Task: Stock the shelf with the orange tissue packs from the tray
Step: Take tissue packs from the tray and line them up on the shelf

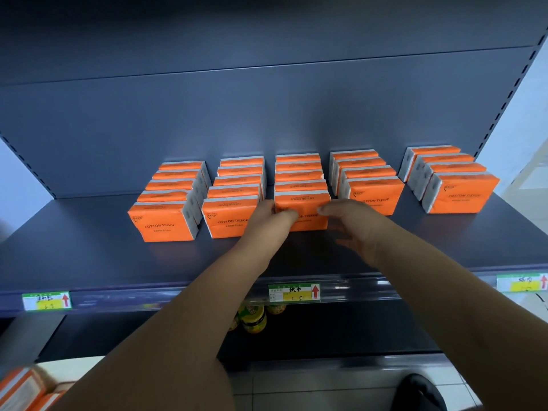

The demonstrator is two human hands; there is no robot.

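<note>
Both bare forearms reach forward over the front edge of the shelf [89,250], converging at its middle. The left hand [267,216] grips the left side of a tissue pack [302,203]. The right hand [353,223] touches its right side, thumb on the front, fingers blurred.

Orange pks [161,221]: "COTTON TISSUE"

Dim, cool indoor light, seen through a wide lens.
Brightest is the pale wall [522,120] at the right edge; the lower shelf [326,330] sits in deep shade. The top shelf [89,256] has a dull sheen, with soft shadow under the left hand [264,216] and right hand [353,221] gripping the middle front pack [302,203]. Print on the shelved packs [164,225] is sharp; the right hand's outline smears slightly. The shelf edge bows, and the loose packs [20,390] in the bottom-left corner blur.
</note>
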